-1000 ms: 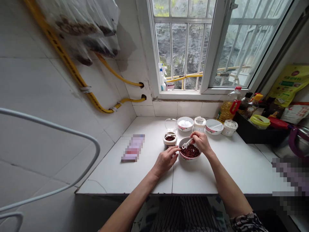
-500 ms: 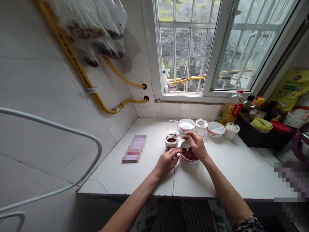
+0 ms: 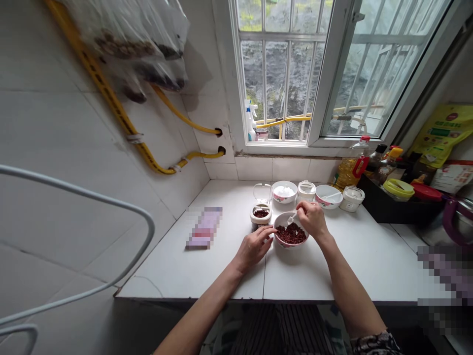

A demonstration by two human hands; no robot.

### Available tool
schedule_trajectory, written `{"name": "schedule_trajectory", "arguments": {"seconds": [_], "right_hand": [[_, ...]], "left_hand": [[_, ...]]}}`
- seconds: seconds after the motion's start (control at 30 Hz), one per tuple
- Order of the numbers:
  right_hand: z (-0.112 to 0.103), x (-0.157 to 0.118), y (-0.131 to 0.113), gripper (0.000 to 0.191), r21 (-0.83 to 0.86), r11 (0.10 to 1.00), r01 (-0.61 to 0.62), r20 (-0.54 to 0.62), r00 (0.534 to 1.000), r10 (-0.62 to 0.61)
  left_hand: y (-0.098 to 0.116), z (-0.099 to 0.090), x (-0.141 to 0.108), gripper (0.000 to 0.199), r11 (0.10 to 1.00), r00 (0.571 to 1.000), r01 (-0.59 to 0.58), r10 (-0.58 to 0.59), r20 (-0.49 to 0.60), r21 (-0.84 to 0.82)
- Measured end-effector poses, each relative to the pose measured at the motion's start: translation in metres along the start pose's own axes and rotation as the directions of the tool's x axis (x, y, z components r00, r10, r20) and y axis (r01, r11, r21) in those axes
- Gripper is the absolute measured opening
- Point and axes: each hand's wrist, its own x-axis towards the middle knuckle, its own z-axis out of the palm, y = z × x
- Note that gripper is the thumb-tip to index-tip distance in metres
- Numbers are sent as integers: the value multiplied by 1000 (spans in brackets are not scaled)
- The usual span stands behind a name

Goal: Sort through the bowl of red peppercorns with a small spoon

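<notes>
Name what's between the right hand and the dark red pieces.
In the head view, a white spoon, held in the right hand, scoop over the bowl.

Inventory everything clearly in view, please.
Bowl of reddish bits: 1, white, centre
Spoon: 1, white, over that bowl
Open jar: 1, whitish, left of bowl
Far bowls: 2, white, behind
Lidded jars: 2, white, by far bowls
Oil bottle: 1, yellow, back right
Bottle bin: 1, black, right
Pouch: 1, yellowish, far right
Hanging bags: several, clear, upper left
Pipe runs: 2, yellow, left
Window: 1, white, back
Left hand: 1, bare, at bowl
Right hand: 1, bare, holding spoon
</notes>
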Motion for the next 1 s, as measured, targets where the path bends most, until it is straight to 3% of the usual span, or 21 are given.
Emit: {"name": "schedule_trajectory", "arguments": {"seconds": [0.13, 0.27, 0.33, 0.5, 0.7, 0.9, 1.0], "right_hand": [[7, -1, -2, 22, 48, 998, -27, 144, 989, 19], [7, -2, -7, 24, 115, 992, -54, 180, 983, 32], [4, 0, -6, 24, 186, 975, -124, 181, 979, 90], [-1, 5, -3, 17, 498, 791, -355, 216, 934, 284], [-1, 7, -3, 16, 600, 706, -377, 225, 926, 303], [-3, 8, -2, 16, 594, 718, -363, 210, 931, 298], [-3, 5, -5, 16, 513, 793, -327, 212, 944, 251]], "left_hand": [[0, 1, 0, 28, 1000, 1000, -12, 12, -5, 0], [0, 0, 0, 28, 1000, 1000, -8, 8, 1, 0], [0, 0, 0, 28, 1000, 1000, -8, 8, 5, -2], [-1, 0, 0, 30, 1000, 1000, -3, 3, 8, -10], [0, -1, 0, 30, 1000, 1000, -4, 5, 4, -20], [0, -1, 0, 29, 1000, 1000, -6, 6, 6, -22], [0, -1, 0, 28, 1000, 1000, -4, 4, 10, -22]]}}
